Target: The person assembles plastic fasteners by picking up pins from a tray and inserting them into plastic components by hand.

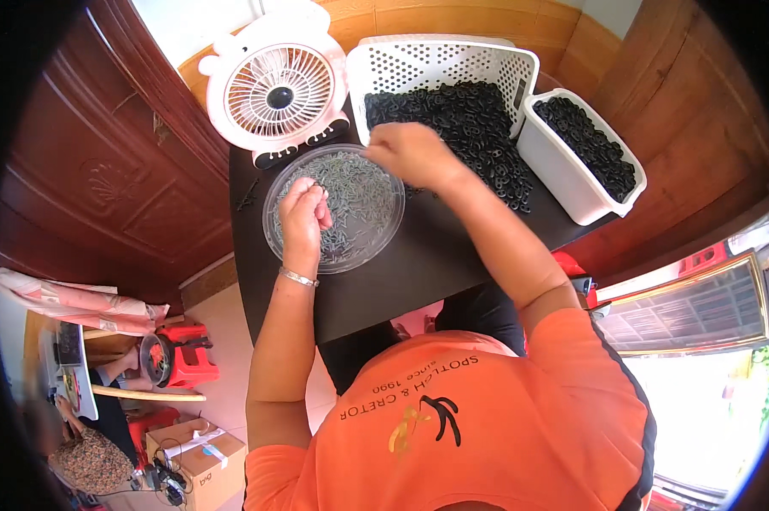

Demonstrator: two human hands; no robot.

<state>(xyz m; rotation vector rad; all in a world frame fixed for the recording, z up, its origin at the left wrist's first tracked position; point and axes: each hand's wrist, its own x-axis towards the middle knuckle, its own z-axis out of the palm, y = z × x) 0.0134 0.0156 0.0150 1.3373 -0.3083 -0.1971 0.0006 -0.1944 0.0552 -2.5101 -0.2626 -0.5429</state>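
My left hand (303,213) is closed in a pinch above a round clear plastic tray (269,223). A small dark bit shows at its fingertips, too small to name. Small grey-green screw-like pieces (359,192) lie spread in the tray. Over the tray's far right rim, my right hand (414,156) is closed with its fingers curled; what they hold, if anything, is hidden. Beyond it, small black ring-shaped pieces (465,115) fill a white perforated basket (436,58) and spill out onto the dark table toward the right.
A white bin (563,183) of similar black pieces stands at the table's right. A pink fan (280,89) is behind the tray. A few dark slivers (248,196) lie on the table (384,294) at left. A cardboard box (201,464) and another person sit farther left.
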